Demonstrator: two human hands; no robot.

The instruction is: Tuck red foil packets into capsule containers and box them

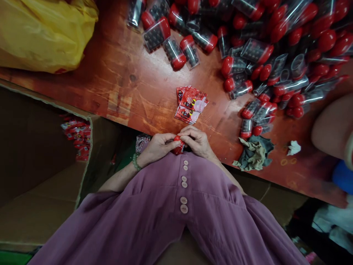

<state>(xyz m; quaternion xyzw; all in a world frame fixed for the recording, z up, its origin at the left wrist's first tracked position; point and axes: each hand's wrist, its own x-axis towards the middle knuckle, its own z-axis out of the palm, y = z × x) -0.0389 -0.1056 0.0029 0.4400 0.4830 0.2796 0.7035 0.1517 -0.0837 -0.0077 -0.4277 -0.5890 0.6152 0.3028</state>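
Between my hands, at the table's front edge, is a small, glossy red-capped container (178,146); its lower part is partly hidden. My left hand (158,145) pinches it from the left with thumb and fingers. From the other side my right hand (197,141) has its fingers closed on it too. Just beyond my fingertips lies a small loose stack of printed red cards (191,105). Farther back are clear tubes of black balls with red caps, such as one tube (174,51) near the front of the pile.
A big pile of red-capped tubes (257,51) covers the back right of the wooden table (110,99). A yellow bag (44,35) sits back left. Below left, a cardboard box (33,147) holds red packets (79,136). Crumpled cloth (255,152) and white tissue (293,148) lie right.
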